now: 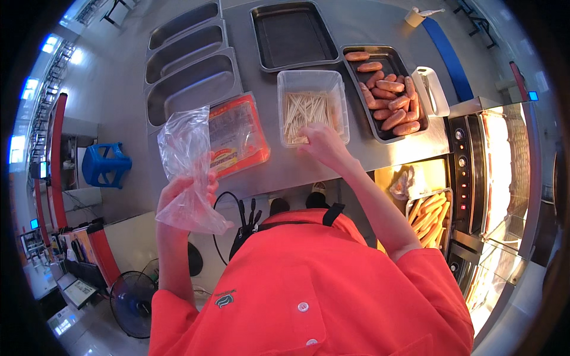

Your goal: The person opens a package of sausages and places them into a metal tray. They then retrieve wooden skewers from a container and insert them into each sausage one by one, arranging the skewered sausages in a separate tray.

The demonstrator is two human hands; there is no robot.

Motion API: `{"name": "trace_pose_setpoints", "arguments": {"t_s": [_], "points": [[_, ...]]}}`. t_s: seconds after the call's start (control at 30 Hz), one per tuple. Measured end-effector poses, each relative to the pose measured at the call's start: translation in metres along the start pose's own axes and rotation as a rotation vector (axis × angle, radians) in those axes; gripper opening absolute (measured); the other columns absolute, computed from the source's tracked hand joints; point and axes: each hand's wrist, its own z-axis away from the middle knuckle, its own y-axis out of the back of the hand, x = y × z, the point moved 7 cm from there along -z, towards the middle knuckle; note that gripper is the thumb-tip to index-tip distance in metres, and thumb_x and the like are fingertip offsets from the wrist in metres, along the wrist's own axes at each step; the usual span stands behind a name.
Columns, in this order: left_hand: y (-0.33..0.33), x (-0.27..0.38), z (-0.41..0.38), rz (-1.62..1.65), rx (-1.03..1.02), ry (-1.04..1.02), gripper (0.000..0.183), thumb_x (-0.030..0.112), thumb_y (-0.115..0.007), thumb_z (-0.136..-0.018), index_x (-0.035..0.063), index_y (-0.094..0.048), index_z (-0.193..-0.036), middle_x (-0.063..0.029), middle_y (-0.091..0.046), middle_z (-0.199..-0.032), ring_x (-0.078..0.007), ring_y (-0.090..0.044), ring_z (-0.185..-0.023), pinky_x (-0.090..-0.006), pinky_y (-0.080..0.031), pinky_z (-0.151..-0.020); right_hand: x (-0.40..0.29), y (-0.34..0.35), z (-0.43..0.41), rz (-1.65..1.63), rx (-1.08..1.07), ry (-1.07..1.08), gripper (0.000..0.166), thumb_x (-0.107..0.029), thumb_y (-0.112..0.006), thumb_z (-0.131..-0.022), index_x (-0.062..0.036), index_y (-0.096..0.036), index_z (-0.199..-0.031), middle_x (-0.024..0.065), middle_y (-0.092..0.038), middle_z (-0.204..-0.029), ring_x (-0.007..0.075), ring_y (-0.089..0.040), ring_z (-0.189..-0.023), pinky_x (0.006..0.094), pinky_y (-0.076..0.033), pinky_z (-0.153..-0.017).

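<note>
My left hand [173, 190] grips a crumpled clear plastic bag [183, 140], raised near the table's front edge. Behind the bag lies a flat red-and-clear printed plastic package [242, 135], partly covered by it. A translucent plastic tub [288, 82] of thin wooden skewer sticks [307, 109] stands at the middle of the steel table [285, 171]. My right hand [323, 144] is at the tub's near side, its fingers curled down over the rim by the sticks. The fingertips are partly hidden, so I cannot tell whether they pinch a stick.
To the right, a dark metal tray [386, 139] holds several sausages [396, 102], beside a white holder [432, 91]. Another dark tray [291, 35] lies beyond the tub. Steel pans [191, 84] line the left. A lit heated cabinet [472, 173] and more sausages [429, 216] are at lower right.
</note>
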Motion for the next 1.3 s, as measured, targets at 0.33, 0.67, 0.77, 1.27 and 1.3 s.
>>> {"name": "trace_pose_setpoints", "arguments": {"t_s": [0.33, 0.67, 0.77, 1.27, 1.3], "points": [[0.025, 0.021, 0.013, 0.028, 0.057, -0.105, 0.054, 0.008, -0.047, -0.08, 0.0011, -0.029, -0.13, -0.0174, -0.05, -0.103, -0.0216, -0.053, -0.084, -0.0317, -0.048, -0.07, -0.025, 0.059, 0.015, -0.126, 0.353, 0.037, 0.005, -0.006, -0.06, -0.075, -0.0013, -0.057, -0.075, 0.011, -0.056, -0.07, 0.0263, -0.056, -0.067, 0.0334, -0.045, -0.058], [0.018, 0.029, 0.004, -0.569, 0.109, -0.126, 0.057, 0.007, -0.055, -0.078, 0.0017, -0.031, -0.13, -0.0187, -0.054, -0.108, -0.0264, -0.057, -0.094, -0.0362, -0.046, -0.082, -0.038, 0.122, 0.003, 0.112, 0.497, 0.321, 0.017, 0.002, -0.062, -0.073, 0.0014, -0.058, -0.089, 0.0086, -0.056, -0.072, 0.0212, -0.053, -0.065, 0.028, -0.044, -0.059], [0.019, 0.035, -0.003, -0.688, 0.076, -0.069, 0.055, 0.005, -0.057, -0.077, -0.0003, -0.037, -0.128, -0.0174, -0.054, -0.111, -0.026, -0.056, -0.096, -0.035, -0.045, -0.086, -0.001, 0.065, -0.009, 0.285, 0.219, 0.269, 0.034, -0.004, -0.063, -0.072, -0.0002, -0.054, -0.104, 0.0104, -0.055, -0.079, 0.0257, -0.053, -0.075, 0.0345, -0.044, -0.069], [0.047, 0.047, -0.058, -1.675, -0.122, 0.332, 0.026, 0.009, -0.068, -0.071, -0.0013, -0.06, -0.093, -0.0023, -0.061, -0.088, -0.0085, -0.056, -0.081, -0.0238, -0.045, -0.072, -0.089, -0.057, -0.036, -1.097, -0.117, -0.344, 0.028, -0.002, -0.06, -0.072, 0.0011, -0.056, -0.099, 0.0127, -0.062, -0.066, 0.016, -0.061, -0.054, 0.0288, -0.048, -0.046], [0.068, 0.07, -0.057, -1.761, -0.003, 0.298, 0.025, 0.01, -0.069, -0.069, -0.0014, -0.06, -0.09, -0.0018, -0.061, -0.086, -0.0081, -0.056, -0.08, -0.024, -0.045, -0.07, -0.077, -0.069, -0.037, -1.09, -0.071, -0.377, 0.022, -0.001, -0.059, -0.072, 0.0016, -0.058, -0.093, 0.012, -0.061, -0.065, 0.0152, -0.06, -0.05, 0.0274, -0.047, -0.044]]}}
